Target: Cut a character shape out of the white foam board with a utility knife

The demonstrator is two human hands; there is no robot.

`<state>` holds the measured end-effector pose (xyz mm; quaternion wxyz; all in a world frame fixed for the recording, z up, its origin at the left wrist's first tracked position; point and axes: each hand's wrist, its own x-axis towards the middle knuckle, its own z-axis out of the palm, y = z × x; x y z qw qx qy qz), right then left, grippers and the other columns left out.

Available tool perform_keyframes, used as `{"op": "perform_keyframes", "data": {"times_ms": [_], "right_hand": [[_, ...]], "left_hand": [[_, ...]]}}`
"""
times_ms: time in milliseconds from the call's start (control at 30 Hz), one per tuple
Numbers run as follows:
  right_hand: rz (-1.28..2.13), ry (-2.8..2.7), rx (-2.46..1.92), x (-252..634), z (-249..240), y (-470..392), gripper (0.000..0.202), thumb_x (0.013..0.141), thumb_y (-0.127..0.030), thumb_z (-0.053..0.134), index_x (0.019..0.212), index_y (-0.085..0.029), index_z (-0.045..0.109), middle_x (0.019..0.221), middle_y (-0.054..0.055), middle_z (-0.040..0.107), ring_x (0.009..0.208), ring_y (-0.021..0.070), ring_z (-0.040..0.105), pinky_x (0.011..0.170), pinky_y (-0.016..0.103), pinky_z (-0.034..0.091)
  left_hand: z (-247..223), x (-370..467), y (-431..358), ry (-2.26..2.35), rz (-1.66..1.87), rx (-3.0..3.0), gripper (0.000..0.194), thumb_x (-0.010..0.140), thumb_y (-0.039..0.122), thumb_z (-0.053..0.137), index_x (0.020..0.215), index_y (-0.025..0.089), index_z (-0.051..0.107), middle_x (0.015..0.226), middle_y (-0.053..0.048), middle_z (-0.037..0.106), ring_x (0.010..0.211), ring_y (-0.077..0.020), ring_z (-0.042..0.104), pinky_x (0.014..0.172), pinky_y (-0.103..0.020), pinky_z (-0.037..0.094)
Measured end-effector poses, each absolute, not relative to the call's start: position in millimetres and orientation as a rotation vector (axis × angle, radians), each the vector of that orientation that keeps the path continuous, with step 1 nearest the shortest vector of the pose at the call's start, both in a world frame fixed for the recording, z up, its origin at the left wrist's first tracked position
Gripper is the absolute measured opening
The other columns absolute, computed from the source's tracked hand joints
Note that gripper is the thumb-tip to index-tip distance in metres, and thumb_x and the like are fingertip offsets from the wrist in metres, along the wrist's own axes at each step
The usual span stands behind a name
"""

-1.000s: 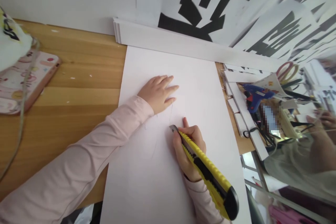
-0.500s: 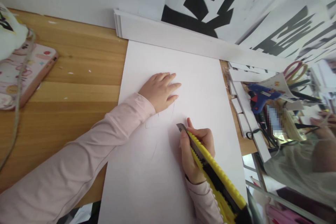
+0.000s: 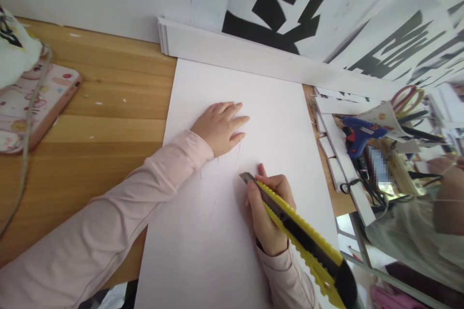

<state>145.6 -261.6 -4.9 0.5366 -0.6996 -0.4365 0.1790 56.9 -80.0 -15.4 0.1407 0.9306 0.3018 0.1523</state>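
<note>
**On the white sheet — blade out, only a few thin lines in**

The white sheet (image 3: 188, 251) lies lengthwise on the wooden table (image 3: 119, 82), its far end at the stack of white boards (image 3: 232, 53). The left hand (image 3: 219, 128) rests palm down on it, fingers fanned slightly apart, gripping nothing. The right hand (image 3: 270, 207) is lower down the sheet, fingers clamped on a yellow cutter (image 3: 308, 241). Its bare blade (image 3: 247, 177) points up and left; cannot tell whether the tip touches the surface.

Progress, as judged: early. Done — a faint corner-shaped mark (image 3: 210, 175) near the left cuff, a slanted stroke (image 3: 213, 210) below it, another short line (image 3: 239, 148) just below the left thumb. Drawn or cut: cannot tell. Left — the visible strokes do not join into a closed outline, most of the visible surface is unmarked, and no piece is seen detached. Any lines under the left hand and sleeve are hidden.
</note>
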Motion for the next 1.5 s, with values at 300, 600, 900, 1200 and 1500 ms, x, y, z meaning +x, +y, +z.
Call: {"op": "perform_keyframes", "data": {"times_ms": [300, 600, 900, 1200, 1500], "right_hand": [[0.397, -1.165, -1.777, 143, -5, -265, 0.011, 0.083, -0.02, 0.066, 0.087, -0.024, 0.056, 0.047, -0.013, 0.049, 0.055, 0.0134, 0.067, 0.117, 0.045, 0.044], [0.374, -1.107, -1.778, 136, -5, -264, 0.006, 0.087, -0.023, 0.062, 0.084, -0.025, 0.057, 0.048, -0.011, 0.052, 0.056, 0.0144, 0.067, 0.116, 0.047, 0.045], [0.279, -1.189, -1.826, 135, -10, -266, 0.006, 0.086, -0.025, 0.062, 0.082, -0.026, 0.058, 0.061, -0.005, 0.058, 0.102, 0.0225, 0.074, 0.111, 0.049, 0.05], [0.218, -1.293, -1.802, 131, -9, -266, 0.005, 0.088, -0.022, 0.057, 0.084, -0.026, 0.058, 0.064, -0.006, 0.057, 0.055, 0.0113, 0.061, 0.108, 0.049, 0.053], [0.223, -1.326, -1.798, 130, -9, -270, 0.007, 0.089, -0.021, 0.056, 0.084, -0.025, 0.057, 0.061, -0.007, 0.051, 0.054, 0.0112, 0.06, 0.109, 0.05, 0.052]], "left_hand": [[-18, 56, -80, 0.859, 0.483, 2.693, 0.045, 0.096, 0.035, 0.049, 0.137, 0.019, 0.061, 0.153, -0.015, 0.047, 0.14, -0.0323, 0.044, 0.116, -0.052, 0.037], [-15, 57, -80, 0.88, 0.443, 2.683, 0.046, 0.097, 0.035, 0.049, 0.138, 0.019, 0.06, 0.154, -0.014, 0.045, 0.141, -0.0325, 0.042, 0.118, -0.05, 0.034], [-16, 57, -81, 0.874, 0.478, 2.686, 0.044, 0.096, 0.035, 0.05, 0.137, 0.021, 0.061, 0.153, -0.013, 0.047, 0.141, -0.0311, 0.044, 0.117, -0.05, 0.036], [-17, 57, -80, 0.862, 0.479, 2.682, 0.045, 0.097, 0.034, 0.049, 0.137, 0.019, 0.061, 0.154, -0.015, 0.046, 0.141, -0.0326, 0.043, 0.117, -0.051, 0.035], [-14, 57, -80, 0.869, 0.453, 2.658, 0.045, 0.096, 0.034, 0.051, 0.137, 0.02, 0.061, 0.154, -0.014, 0.046, 0.142, -0.0326, 0.042, 0.117, -0.052, 0.035]]}}
